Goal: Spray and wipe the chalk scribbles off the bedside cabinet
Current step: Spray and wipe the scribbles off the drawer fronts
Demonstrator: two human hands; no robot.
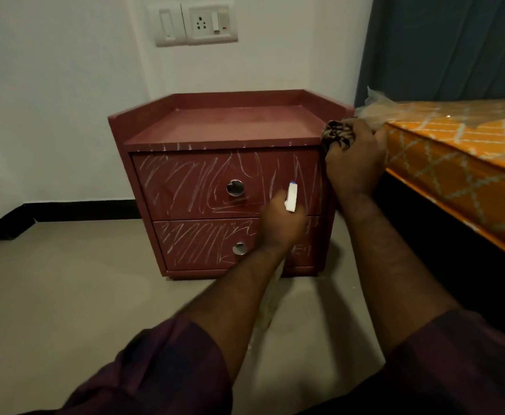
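The left hand [281,226] is seen from behind, so its fingers are mostly hidden; they curl round a white sprayer head [292,197] with a blue tip. Only that upper piece shows clearly. A pale, blurred shape below the forearm may be the bottle, though that cannot be told. The right hand [356,163] grips a crumpled, dark patterned cloth [336,134], bunched in its closed fingers at the right front corner of the bedside cabinet [224,127], whose right side is covered by hand and arm. The cabinet stands on the smooth grey floor against the white wall. It is reddish-brown and glossy, with a raised rim along the back and sides of its top. White chalk scribbles [179,184] cross the upper drawer [155,205], the lower drawer [185,259] and the top's front edge. Each drawer is closed and has a round metal knob [235,187]. Just right of the cabinet lies an orange lattice-patterned mattress [455,151] in clear plastic wrap, cut off by the frame edge, with a dark curtain [455,46] behind it.
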